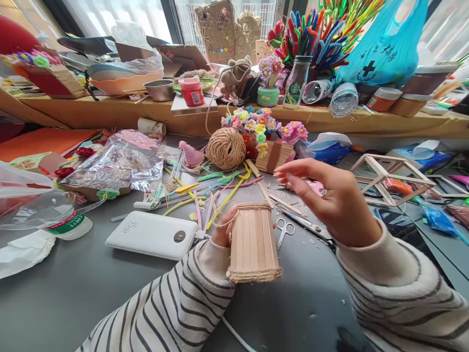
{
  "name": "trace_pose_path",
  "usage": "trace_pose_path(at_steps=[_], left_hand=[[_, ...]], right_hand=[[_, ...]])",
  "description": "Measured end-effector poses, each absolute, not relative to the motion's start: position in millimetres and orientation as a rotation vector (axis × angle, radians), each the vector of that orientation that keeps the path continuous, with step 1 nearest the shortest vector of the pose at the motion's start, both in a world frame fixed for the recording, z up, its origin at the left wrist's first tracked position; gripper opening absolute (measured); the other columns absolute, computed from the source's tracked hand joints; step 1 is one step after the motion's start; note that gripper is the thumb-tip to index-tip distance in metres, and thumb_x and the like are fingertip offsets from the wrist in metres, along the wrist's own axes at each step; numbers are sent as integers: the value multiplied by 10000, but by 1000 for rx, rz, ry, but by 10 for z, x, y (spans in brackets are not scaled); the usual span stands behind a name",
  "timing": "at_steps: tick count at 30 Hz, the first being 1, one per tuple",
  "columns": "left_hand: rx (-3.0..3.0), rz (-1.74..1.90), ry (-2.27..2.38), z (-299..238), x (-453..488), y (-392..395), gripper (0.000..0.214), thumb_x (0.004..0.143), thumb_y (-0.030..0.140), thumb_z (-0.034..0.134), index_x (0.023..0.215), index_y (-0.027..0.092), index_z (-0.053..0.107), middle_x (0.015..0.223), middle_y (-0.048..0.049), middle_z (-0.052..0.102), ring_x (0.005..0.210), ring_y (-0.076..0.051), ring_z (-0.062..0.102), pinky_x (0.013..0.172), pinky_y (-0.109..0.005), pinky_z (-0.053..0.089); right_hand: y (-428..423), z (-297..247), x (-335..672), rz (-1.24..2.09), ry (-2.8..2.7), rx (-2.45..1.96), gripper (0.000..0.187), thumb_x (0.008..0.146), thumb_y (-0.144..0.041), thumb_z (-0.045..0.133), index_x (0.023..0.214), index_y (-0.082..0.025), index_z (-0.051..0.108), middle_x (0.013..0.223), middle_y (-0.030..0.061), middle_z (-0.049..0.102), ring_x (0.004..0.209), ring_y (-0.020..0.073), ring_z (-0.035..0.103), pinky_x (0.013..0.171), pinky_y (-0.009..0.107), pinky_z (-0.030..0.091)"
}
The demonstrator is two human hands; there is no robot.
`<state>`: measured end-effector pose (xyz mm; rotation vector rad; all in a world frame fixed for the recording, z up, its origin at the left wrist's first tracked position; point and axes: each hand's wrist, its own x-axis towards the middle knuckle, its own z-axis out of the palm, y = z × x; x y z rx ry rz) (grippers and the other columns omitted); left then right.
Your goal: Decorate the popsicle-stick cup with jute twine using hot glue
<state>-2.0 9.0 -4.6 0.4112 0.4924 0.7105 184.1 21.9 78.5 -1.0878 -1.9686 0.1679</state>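
A small holder made of upright wooden craft sticks (254, 239) is in my left hand (223, 232), which grips it from behind and the left side; most of the fingers are hidden. Twine (256, 276) wraps its near rim, and more twine edges the far one. Raised to the right, my right hand (322, 195) is apart from the holder. Its thumb and fingers are bent toward each other, and whether anything thin is between them I cannot make out. Below it lie white-handled scissors (285, 230) and larger metal scissors (311, 227).
Behind the holder sit a ball of twine (226, 149) and a stick box with yarn flowers (273, 156). A white power bank (152, 234) lies left. At right stands a wooden stick frame (394, 178). Craft supplies crowd the back ledge (120, 115).
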Motion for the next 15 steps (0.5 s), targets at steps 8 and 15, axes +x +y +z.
trace_pose_path(at_steps=[8,15], left_hand=[[441,609,477,-29,-78,182,659,572,582,657,1055,134,631,1034,-126,682,892,-254,633,839,-378,437],[498,640,393,-88,-99,192,639,691,600,555,1104,117,618,1094,-122,658,1065,-272,576,934,-369,388]], right_hand=[[433,334,2603,-98,-1945,-2397,421,827,-485,426,672,-154,634,678,163,661,676,298,639,511,344,396],[602,-18,2663,230,-1878,-2271,431,813,-511,427,735,-154,656,553,109,612,521,237,598,507,331,402]])
